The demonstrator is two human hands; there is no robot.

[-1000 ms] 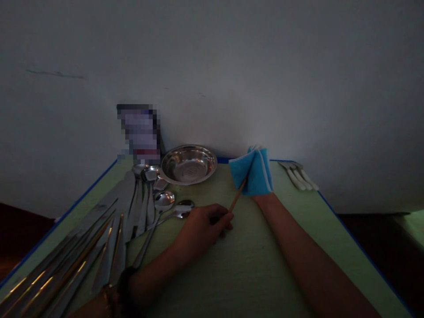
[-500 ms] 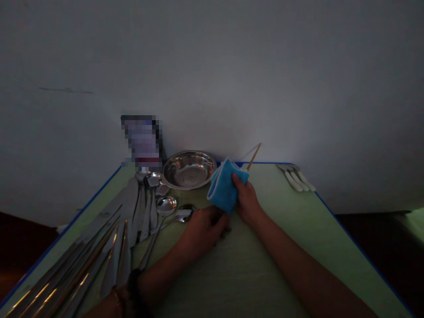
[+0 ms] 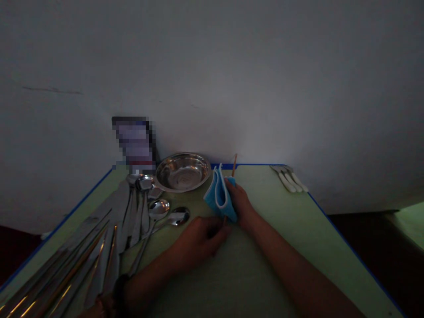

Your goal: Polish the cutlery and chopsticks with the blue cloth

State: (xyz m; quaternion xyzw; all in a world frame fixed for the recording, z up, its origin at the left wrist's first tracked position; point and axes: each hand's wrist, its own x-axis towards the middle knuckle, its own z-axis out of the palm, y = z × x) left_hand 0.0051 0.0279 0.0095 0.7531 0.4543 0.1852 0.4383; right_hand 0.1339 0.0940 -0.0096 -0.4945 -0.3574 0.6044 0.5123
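My right hand is closed around a folded blue cloth with a pale edge. A thin wooden stick, like a chopstick, passes through the cloth; its upper end sticks out above, and a short stretch shows below. My left hand pinches the lower end of the chopstick, just under the cloth. Both hands are over the middle of the green table. Nearest to my left hand lie two spoons, one with its bowl close to my knuckles and another further left.
A shiny metal bowl stands by the wall. Several knives and spoons lie along the left side. Forks with white handles rest at the back right. A blurred-out upright device leans at the back left.
The cloth has turned, so its folded edges now face me. The chopstick stands more upright, and its upper end has shifted left and slightly down.
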